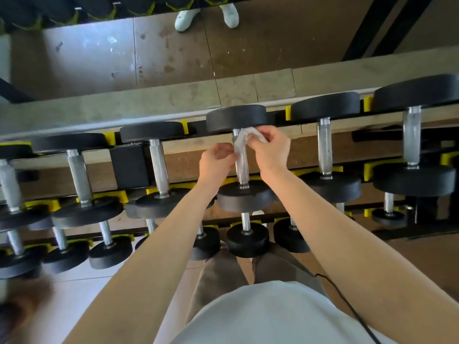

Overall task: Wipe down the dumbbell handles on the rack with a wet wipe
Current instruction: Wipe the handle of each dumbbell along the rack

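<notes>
A black dumbbell with a knurled steel handle (242,167) lies on the top shelf of the rack (129,165), straight ahead of me. A white wet wipe (244,137) is draped over the far end of that handle, just below the far weight plate (236,117). My right hand (269,147) pinches the wipe's upper right part. My left hand (217,158) holds the wipe's lower left edge against the handle's left side. Both hands flank the handle, thumbs toward each other.
More dumbbells line the top shelf left (157,165) and right (325,147), with smaller ones on the lower shelf (247,234). Yellow cradles (288,112) hold the plates. A mirror behind the rack reflects white shoes (186,18). A black cable (347,306) hangs by my shirt.
</notes>
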Demonstrator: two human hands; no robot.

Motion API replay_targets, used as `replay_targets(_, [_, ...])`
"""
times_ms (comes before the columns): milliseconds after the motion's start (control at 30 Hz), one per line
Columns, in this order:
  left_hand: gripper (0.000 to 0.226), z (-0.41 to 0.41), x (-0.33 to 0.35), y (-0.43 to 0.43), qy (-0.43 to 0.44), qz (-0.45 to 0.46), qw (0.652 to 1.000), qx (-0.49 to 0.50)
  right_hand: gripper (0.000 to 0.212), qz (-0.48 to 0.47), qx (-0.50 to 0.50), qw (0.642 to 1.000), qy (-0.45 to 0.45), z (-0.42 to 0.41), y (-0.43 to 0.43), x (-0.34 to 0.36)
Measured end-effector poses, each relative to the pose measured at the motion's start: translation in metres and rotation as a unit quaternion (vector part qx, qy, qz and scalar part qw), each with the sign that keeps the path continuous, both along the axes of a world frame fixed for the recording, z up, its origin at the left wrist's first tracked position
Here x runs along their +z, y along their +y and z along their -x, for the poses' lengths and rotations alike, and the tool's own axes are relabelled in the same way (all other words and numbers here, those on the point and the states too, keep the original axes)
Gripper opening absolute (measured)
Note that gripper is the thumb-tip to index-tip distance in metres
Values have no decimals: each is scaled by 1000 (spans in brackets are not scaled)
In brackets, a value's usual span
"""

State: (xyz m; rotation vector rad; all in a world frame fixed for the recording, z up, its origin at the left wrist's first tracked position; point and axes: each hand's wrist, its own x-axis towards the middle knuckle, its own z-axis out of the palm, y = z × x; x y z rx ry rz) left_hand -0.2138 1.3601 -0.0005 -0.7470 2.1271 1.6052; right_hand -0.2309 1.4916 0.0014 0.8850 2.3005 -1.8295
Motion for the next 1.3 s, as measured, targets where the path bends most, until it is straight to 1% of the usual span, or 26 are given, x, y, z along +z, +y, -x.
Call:
replay_targets(100, [23,-1,-7,3,5,9,1000,-7,14,-7,-33,999,6,0,-24,-5])
replay_targets(167, [24,-2,-9,3,16,12,1000,-4,21,2,-50,999,-8,2,-35,-6])
replay_targets(233, [25,-3,-10,1,15,10,1000,-7,20,5,-67,997,-25,7,-38,-9])
replay_targets(333, [27,-2,-12,-2,7,5,1000,-15,16,17,-52,997,-55,5,-27,-14])
replay_targets(433, [27,-2,-11,-3,9,2,1000,-20,3,93,-24,989,-112,-7,-10,-17])
replay_targets(500, [27,-3,-11,-5,11,-1,1000,-27,7,129,-4,981,-146,-15,-1,-17])
replay_targets(533, [28,-3,-11,-5,12,-5,999,-32,5,127,7,979,-161,-17,3,-18])
replay_targets(567, [30,-3,-10,-6,12,-9,999,-37,7,119,22,977,-176,-19,7,-17])
replay_targets(633, [31,-5,-9,-9,15,-14,999,-47,20,89,72,972,-206,-21,15,-16])
replay_targets(733, [31,-9,-8,-13,1,-29,998,-57,22,-17,200,952,-232,-23,28,-16])
replay_targets(767, [32,-11,-10,-15,-12,-37,998,-58,23,-55,248,937,-241,-23,30,-16])
replay_targets(833, [32,-17,-14,-18,-37,-43,996,-71,23,-122,345,894,-259,-24,31,-14])
replay_targets(900, [28,-23,-17,-19,-50,-37,994,-87,22,-177,414,852,-266,-24,29,-11])
replay_targets(933, [26,-25,-19,-19,-52,-35,994,-91,22,-196,435,840,-257,-22,28,-8])
replay_targets(1000, [22,-29,-20,-19,-51,-36,993,-96,22,-212,465,830,-224,-20,26,-4])
replay_targets(1133, [23,-27,-19,-23,-51,-41,993,-100,12,-244,528,806,-114,-25,4,-3])
replay_targets(1200, [27,-28,-17,-25,-58,-59,991,-103,16,-301,529,791,-61,-29,-9,-5])
replay_targets(1267, [26,-29,-16,-27,-53,-60,991,-106,19,-370,511,776,-9,-28,-13,-9])
replay_targets(1300, [25,-29,-16,-28,-48,-58,992,-103,20,-390,498,774,16,-26,-13,-10])
